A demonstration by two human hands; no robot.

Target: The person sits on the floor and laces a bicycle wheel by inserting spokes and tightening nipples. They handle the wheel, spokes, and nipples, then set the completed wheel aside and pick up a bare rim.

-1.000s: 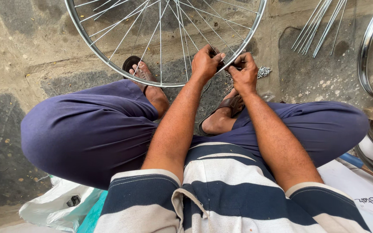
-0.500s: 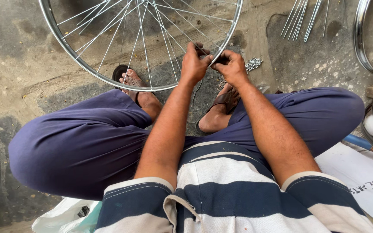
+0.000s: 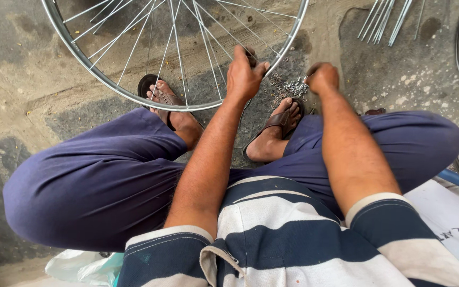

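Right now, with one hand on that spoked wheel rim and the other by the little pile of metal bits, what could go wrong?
1. The left hand alone grips the silver spoked bicycle wheel rim, which stands on the ground; it might tip or roll.
2. The small silver metal nipples lie loose on the rough concrete floor, next to the right hand and the brown sandal; a foot could scatter them.
3. Fingers among the thin spokes could get pinched.

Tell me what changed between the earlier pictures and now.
The right hand let go of the wheel rim and moved right, closed above the pile of small metal nipples on the ground. The left hand stayed at the rim, gripping by the spokes. The person stayed seated, sandalled feet under the wheel, loose spokes lying beyond.
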